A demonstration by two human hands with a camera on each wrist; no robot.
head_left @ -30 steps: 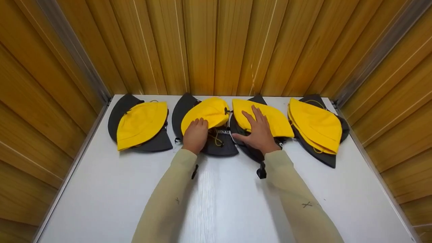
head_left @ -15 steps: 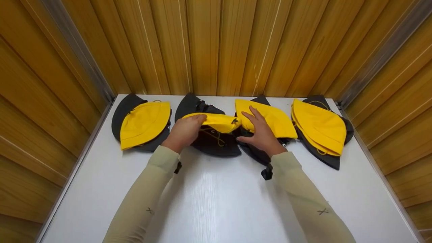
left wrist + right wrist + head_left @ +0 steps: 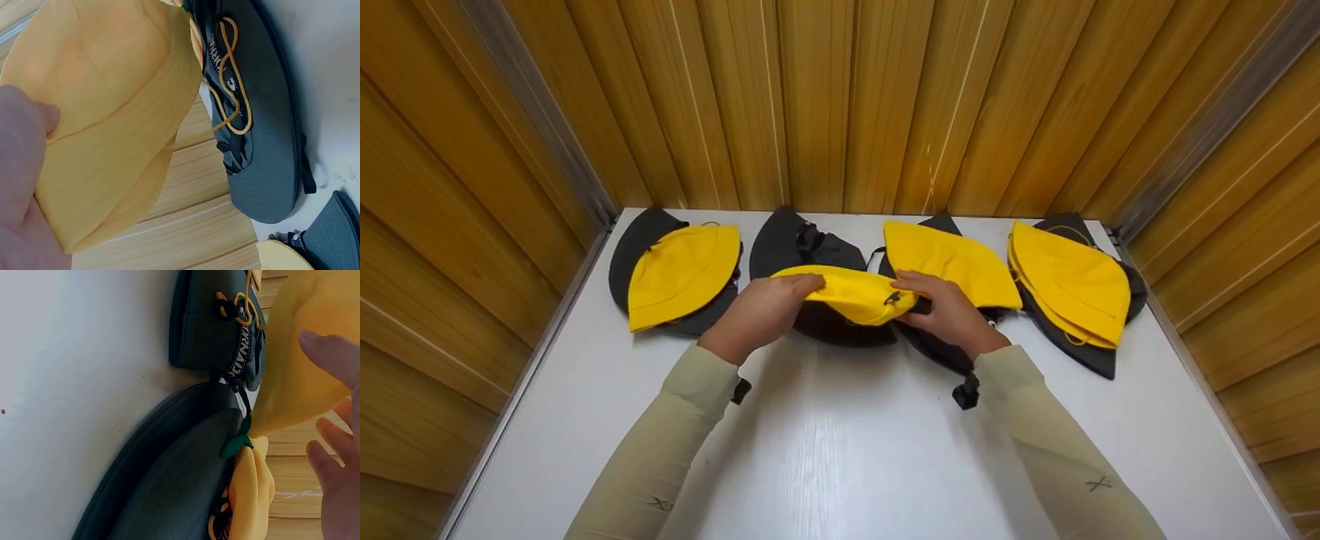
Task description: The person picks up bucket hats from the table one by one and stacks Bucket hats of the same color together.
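Note:
A yellow bucket hat [image 3: 851,289] is raised and tilted over a black hat [image 3: 772,244] at the centre left. My left hand [image 3: 756,309] pinches its left edge, with the thumb [image 3: 48,117] lying on the yellow cloth in the left wrist view. My right hand [image 3: 952,313] is around the hat's right end, thumb and fingers apart. In the right wrist view its thumb [image 3: 326,351] lies against the hat, while the other fingers are loosely bent beside the edge. A yellow cord [image 3: 242,112] hangs over the black hat's lettered band.
To the right, another yellow hat [image 3: 952,259] lies on a black one. Similar pairs include a yellow hat [image 3: 682,277] at far left and a yellow hat [image 3: 1069,285] at far right. The white table [image 3: 840,450] meets wood-panelled walls [image 3: 810,105] behind and beside it.
My left hand has lifted the yellow hat off the black one, tipped it up and brought it nearer. My right hand has moved from over the neighbouring yellow hat to the raised hat's right end.

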